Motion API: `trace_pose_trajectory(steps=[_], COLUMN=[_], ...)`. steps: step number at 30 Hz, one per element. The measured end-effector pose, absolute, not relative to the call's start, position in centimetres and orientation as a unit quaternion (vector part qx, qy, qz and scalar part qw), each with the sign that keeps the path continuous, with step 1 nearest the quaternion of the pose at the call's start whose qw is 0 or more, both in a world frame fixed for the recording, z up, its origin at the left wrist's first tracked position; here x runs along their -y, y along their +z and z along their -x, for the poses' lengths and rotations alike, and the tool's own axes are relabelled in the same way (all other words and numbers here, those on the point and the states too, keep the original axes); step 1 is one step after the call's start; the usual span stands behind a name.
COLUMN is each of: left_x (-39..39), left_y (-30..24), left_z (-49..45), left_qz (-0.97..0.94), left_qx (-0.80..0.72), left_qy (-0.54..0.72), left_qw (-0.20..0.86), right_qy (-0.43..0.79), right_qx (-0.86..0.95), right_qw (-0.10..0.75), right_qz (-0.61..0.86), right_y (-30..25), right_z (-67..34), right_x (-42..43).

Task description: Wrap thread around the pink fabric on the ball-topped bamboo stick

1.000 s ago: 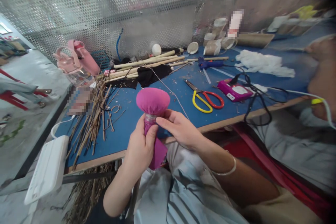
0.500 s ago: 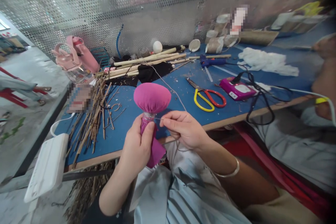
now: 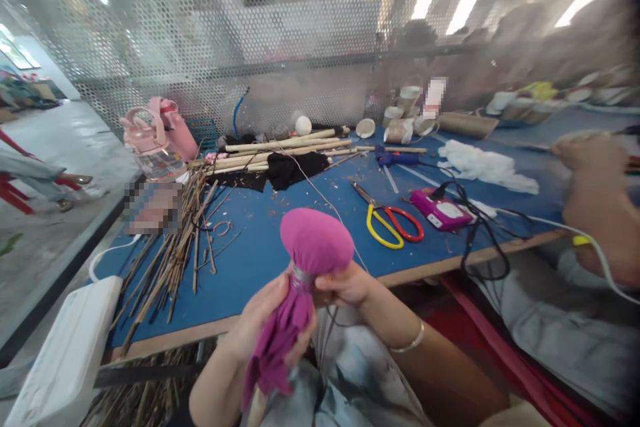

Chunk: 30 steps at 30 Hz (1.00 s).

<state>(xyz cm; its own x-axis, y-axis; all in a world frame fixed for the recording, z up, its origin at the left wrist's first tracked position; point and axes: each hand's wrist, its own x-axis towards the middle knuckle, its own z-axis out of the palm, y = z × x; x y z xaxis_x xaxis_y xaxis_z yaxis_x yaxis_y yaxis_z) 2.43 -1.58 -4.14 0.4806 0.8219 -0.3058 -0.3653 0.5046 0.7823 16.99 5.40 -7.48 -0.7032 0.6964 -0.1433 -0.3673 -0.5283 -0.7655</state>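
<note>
A magenta cloth bundle [image 3: 317, 240] has a smooth rounded top, a neck bound with grey thread [image 3: 303, 275] and loose cloth hanging below. A pale stick end [image 3: 257, 407] shows under the cloth. My left hand [image 3: 263, 320] is closed around the gathered cloth beneath the neck, its fingers partly behind it. My right hand [image 3: 347, 285] pinches close against the right side of the neck, partly covered by the rounded top. Thread hangs in a loop beneath the right hand; its fingertips are partly hidden.
Dry twigs [image 3: 167, 257] lie left, near a white power bank [image 3: 67, 353]. Scissors [image 3: 387, 220], a purple power strip [image 3: 443, 208] and a blue glue gun [image 3: 395, 157] lie right. Pale sticks [image 3: 295, 147] and black cloth [image 3: 293, 171] are behind. Another person's arm [image 3: 597, 193] reaches in at right.
The bundle has tilted, its top leaning right, and sits lower in view. My right hand has come from beside the neck, with thread drawn out, to against it. The head view has tipped up.
</note>
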Motion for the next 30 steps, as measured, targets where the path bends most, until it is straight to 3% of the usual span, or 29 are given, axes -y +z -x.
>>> trace_pose_trajectory(steps=[2, 7, 10, 15, 24, 30], left_x=[1.5, 1.8, 2.4, 2.2, 1.7, 2.1], left_y=[-4.2, -3.1, -3.5, -5.6, -4.7, -4.4], left_z=[-2.0, -0.7, -1.7, -4.1, -2.3, -3.0], left_qz=[-0.43, -0.522, -0.545, -0.6, -0.559, -0.555], left_qx=[-0.377, -0.599, -0.618, -0.604, -0.57, -0.518], left_qy=[0.373, 0.507, 0.515, 0.426, 0.475, 0.488], left_qw=[0.73, 0.335, 0.237, 0.305, 0.371, 0.43], right_qy=[0.845, 0.754, 0.738, 0.704, 0.656, 0.765], right_qx=[0.368, 0.352, 0.392, 0.411, 0.539, 0.416], right_qw=[0.315, 0.463, 0.455, 0.481, 0.409, 0.412], right_qz=[0.225, 0.306, 0.308, 0.324, 0.333, 0.269], right_y=[-7.5, -5.7, -4.5, -4.0, -2.8, -1.9], right_z=[-17.3, -16.5, -15.3, -14.3, -16.8, -17.6], right_x=[-5.0, -4.1, -3.4, -2.9, -2.5, -2.3])
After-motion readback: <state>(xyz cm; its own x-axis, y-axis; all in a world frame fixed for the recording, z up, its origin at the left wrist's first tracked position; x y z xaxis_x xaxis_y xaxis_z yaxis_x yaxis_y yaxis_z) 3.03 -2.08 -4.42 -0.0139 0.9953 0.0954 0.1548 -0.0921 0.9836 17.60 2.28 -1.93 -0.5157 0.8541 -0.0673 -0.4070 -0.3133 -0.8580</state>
